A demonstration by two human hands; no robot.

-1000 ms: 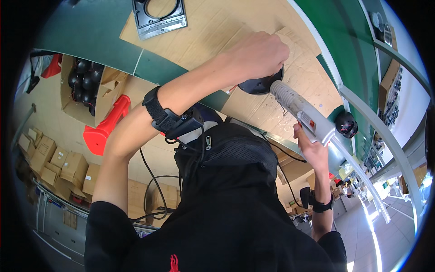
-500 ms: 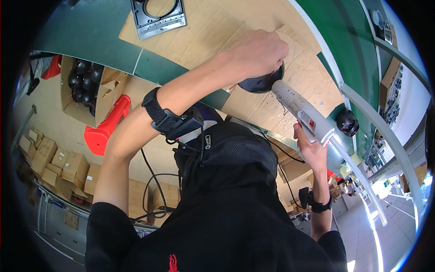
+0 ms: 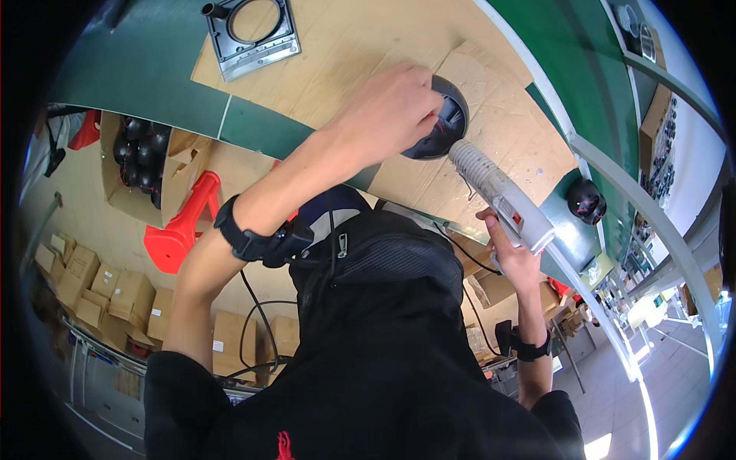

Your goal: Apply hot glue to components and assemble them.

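A round black plastic shell (image 3: 454, 115) lies on the cardboard, its hollow side facing up. Over its left part is my left hand (image 3: 399, 111), fingers curled in; whatever they hold is hidden. In my right hand (image 3: 512, 253) is a grey-white hot glue gun (image 3: 510, 201) with a ribbed front. Its tip sits at the shell's near right rim, and a thin wire stand hangs under the barrel. From its rear runs a long, pale glue stick (image 3: 590, 299).
A black square frame (image 3: 261, 57) with a round hole rests at the far left of the cardboard sheet (image 3: 337, 46). Another black round shell (image 3: 586, 201) sits at the right. Left of the bench are a carton (image 3: 126, 195) of black round parts and a red stool (image 3: 172, 238).
My left hand has drawn back to the left, uncovering more of the shell. The glue gun stays beside the rim; the whole view has shifted slightly.
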